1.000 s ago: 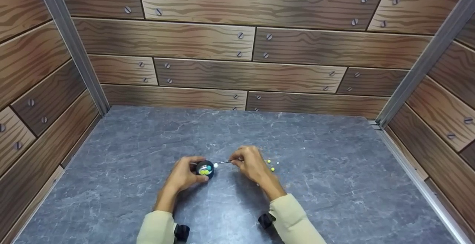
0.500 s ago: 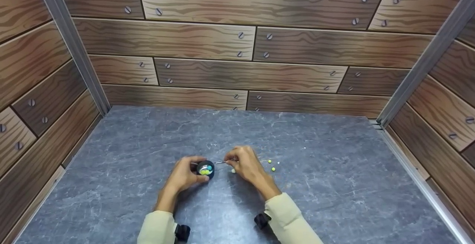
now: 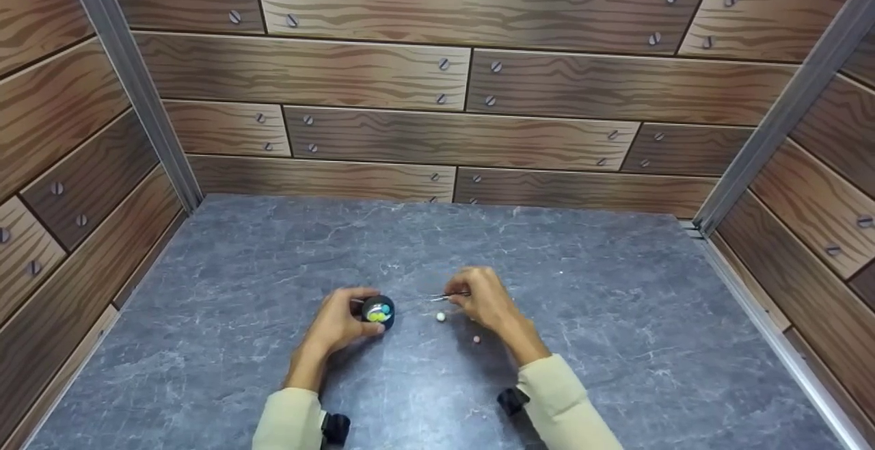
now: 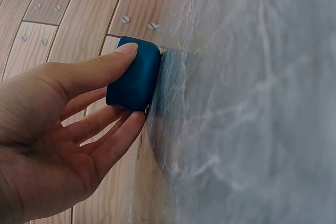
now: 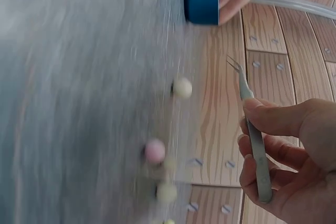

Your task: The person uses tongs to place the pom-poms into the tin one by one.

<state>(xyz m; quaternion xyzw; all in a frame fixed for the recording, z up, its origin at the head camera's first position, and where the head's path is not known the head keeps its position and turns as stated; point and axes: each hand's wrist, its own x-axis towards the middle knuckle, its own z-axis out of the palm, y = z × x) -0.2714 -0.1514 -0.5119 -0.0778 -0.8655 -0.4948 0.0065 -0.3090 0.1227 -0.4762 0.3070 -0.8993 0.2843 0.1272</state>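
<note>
Here's the left hand (image 3: 336, 320), thumb and fingers clasped round the small blue cup (image 4: 135, 80), which sits on the grey table (image 3: 273, 252) with yellow beads (image 3: 376, 316) and a blue bead (image 3: 386, 309) showing inside. Across from it, the right hand (image 3: 484, 301) pinches the metal tweezers (image 5: 257, 156), fine tips slightly parted and pointing towards the cup, and down on the table a whitish bead (image 3: 441, 316) sits between cup and right hand, a pink bead (image 3: 477, 339) nearer the person
</note>
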